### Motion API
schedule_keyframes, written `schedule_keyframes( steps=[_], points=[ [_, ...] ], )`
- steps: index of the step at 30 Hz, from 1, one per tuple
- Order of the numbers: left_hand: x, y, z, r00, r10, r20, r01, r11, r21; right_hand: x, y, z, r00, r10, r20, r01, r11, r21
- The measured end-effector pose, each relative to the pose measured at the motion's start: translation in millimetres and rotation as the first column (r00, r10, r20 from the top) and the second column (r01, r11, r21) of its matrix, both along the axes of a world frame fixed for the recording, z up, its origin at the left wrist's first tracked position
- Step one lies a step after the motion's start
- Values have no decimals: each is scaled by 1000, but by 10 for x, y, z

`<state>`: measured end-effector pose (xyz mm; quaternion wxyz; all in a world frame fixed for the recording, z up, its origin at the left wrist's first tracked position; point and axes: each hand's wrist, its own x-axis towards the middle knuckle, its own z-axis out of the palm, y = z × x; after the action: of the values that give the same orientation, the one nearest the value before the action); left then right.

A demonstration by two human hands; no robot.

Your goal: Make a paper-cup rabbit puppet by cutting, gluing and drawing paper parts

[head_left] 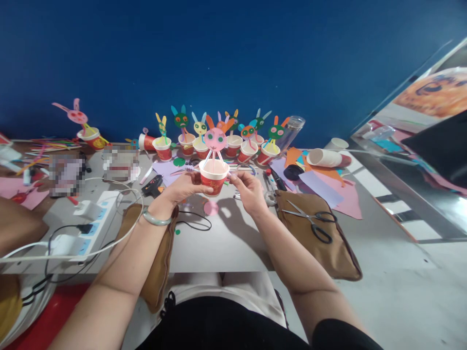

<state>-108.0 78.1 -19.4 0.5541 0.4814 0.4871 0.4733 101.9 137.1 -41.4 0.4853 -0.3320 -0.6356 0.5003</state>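
Note:
A red and white paper cup (213, 185) stands upright in front of me, raised over the table. My left hand (185, 187) grips its left side, with the thumb across the front. From the cup rises a pink paper rabbit face (215, 140) with green eyes and orange ears, on thin stems. My right hand (249, 192) is closed in a pinch at the cup's right side; what lies between its fingertips is too small to make out. Behind the cup, several similar paper cups with rabbit faces (200, 128) stand in a group.
Scissors (311, 219) lie on a brown pouch (324, 248) to the right. A power strip (98, 224) with cables and a black glue gun (152, 185) are on the left. Coloured paper (350, 197), stacked cups (323, 157) and a clear bottle (293, 130) sit toward the right.

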Motion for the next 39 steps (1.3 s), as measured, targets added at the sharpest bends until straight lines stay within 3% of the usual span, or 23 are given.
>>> schedule_keyframes(
  steps=[8, 18, 26, 39],
  points=[
    [-14, 16, -33, 998, 46, 50, -50, 994, 94, -16, 54, -27, 999, -37, -15, 37, 999, -20],
    [-14, 24, -48, 999, 41, 28, -43, 996, 78, -11, 47, -40, 1000, -6, -22, 5, 999, -49],
    [-42, 35, -66, 1000, 10, 1, -10, 999, 46, -6, 17, 4, 1000, -2, 3, 2, 1000, 5],
    [-6, 24, -29, 998, 52, 35, -53, 998, 39, -22, 31, -46, 996, 41, -82, -47, 996, -78]
  ],
)
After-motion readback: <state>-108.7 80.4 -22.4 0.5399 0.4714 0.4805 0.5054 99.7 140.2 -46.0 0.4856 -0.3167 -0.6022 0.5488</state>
